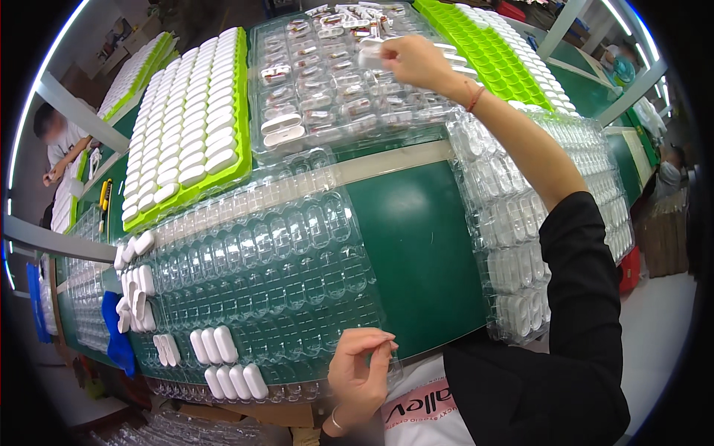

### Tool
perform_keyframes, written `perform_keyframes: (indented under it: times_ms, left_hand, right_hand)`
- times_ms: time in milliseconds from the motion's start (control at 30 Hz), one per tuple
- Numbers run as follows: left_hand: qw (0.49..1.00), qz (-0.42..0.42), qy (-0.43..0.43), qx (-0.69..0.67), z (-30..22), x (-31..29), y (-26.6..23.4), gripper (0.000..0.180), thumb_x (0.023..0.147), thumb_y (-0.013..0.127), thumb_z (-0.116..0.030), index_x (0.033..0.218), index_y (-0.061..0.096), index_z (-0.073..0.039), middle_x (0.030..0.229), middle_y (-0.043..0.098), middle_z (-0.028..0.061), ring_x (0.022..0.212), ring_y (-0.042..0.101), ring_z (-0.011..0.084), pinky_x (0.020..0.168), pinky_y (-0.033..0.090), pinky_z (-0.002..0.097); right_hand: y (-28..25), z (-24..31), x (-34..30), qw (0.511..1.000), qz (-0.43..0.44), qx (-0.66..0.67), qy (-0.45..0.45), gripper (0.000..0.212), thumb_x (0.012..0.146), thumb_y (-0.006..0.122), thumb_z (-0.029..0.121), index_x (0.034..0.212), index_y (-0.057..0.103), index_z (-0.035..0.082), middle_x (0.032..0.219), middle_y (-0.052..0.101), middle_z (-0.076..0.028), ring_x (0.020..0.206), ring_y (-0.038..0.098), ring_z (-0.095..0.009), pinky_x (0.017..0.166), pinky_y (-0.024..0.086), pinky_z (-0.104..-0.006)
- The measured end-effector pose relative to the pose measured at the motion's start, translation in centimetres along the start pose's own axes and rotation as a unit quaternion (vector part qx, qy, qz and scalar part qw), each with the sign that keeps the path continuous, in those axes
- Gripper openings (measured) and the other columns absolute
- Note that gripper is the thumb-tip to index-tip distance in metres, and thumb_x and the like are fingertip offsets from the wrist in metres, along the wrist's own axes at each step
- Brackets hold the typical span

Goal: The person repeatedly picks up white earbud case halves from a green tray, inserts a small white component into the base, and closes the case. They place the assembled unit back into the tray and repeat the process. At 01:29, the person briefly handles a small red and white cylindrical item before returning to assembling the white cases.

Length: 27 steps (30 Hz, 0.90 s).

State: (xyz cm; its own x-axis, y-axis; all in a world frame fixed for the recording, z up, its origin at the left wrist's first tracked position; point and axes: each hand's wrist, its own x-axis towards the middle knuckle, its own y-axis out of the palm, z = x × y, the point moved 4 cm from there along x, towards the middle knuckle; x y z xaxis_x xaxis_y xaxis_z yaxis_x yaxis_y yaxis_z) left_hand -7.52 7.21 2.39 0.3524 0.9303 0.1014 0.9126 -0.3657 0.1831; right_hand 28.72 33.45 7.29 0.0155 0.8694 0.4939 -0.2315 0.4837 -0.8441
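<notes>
My right hand (418,61) is stretched far out over a clear plastic tray (265,93) with small parts in its pockets. Its fingers are closed on a white oval case (370,54), slightly blurred. Two white case halves (283,131) lie in that tray's near left corner. Close to my body, my left hand (358,372) is pinched, thumb against forefinger, beside the right edge of an empty-pocketed clear tray (275,253); whatever is between the fingertips, if anything, is too small to make out. Several closed white cases (213,344) stand in two short rows at that tray's near end.
A green tray of white cases (186,119) stands at the left, another green tray (491,56) at the far right. Stacked clear trays (513,230) lie right of the bare green tabletop (416,253). Loose white cases (136,290) and a blue cloth (117,334) lie left. Another person (63,145) works beyond.
</notes>
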Motion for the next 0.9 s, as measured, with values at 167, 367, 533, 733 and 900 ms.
perform_keyframes:
  times_ms: [167,367,533,733,900]
  left_hand:
    - [1.0,0.002,-0.008,0.007,0.0,0.3,0.2,0.01,0.089,0.055,0.009,0.098,0.055,0.002,0.097,0.058,0.0142,0.074,0.06,0.0147,0.061,0.049,0.0227]
    - [1.0,-0.014,-0.021,0.007,0.4,1.0,0.6,0.009,0.089,0.055,0.009,0.096,0.055,0.002,0.096,0.057,0.0138,0.072,0.06,0.0143,0.059,0.048,0.0222]
    - [1.0,0.008,-0.024,0.009,0.5,1.9,1.7,0.01,0.089,0.056,0.008,0.096,0.055,0.002,0.096,0.058,0.0138,0.071,0.06,0.0137,0.058,0.048,0.0216]
    - [1.0,0.014,-0.021,0.016,0.2,1.8,1.5,0.013,0.088,0.057,0.009,0.099,0.056,0.002,0.096,0.058,0.0138,0.071,0.06,0.013,0.058,0.047,0.0213]
    - [0.991,-0.044,0.044,0.121,-1.0,1.2,-1.1,0.021,0.083,0.056,0.016,0.098,0.057,0.002,0.093,0.062,0.0152,0.072,0.06,0.0164,0.063,0.049,0.025]
  right_hand:
    - [-4.9,-7.8,0.1,0.995,-0.041,-0.055,0.07,0.015,0.075,0.062,0.015,0.085,0.07,0.008,0.08,0.069,-0.013,0.076,0.066,-0.034,0.069,0.052,-0.0412]
    - [-5.6,-4.9,-4.8,0.99,0.137,-0.005,0.021,0.013,0.073,0.065,0.014,0.083,0.071,0.007,0.079,0.069,-0.014,0.078,0.067,-0.031,0.069,0.052,-0.0392]
    - [-5.3,-4.0,-7.3,0.966,0.214,-0.138,0.031,0.011,0.073,0.066,0.012,0.08,0.072,0.006,0.08,0.069,-0.013,0.077,0.066,-0.031,0.069,0.051,-0.0404]
    - [-5.2,-5.3,-6.7,0.971,0.23,-0.058,0.026,0.011,0.076,0.066,0.013,0.08,0.072,0.004,0.076,0.068,-0.013,0.074,0.065,-0.032,0.068,0.05,-0.0413]
    - [-5.5,-2.5,-6.2,0.987,0.155,-0.032,-0.024,0.019,0.084,0.063,0.02,0.088,0.07,0.004,0.082,0.068,-0.016,0.076,0.065,-0.033,0.069,0.05,-0.0411]
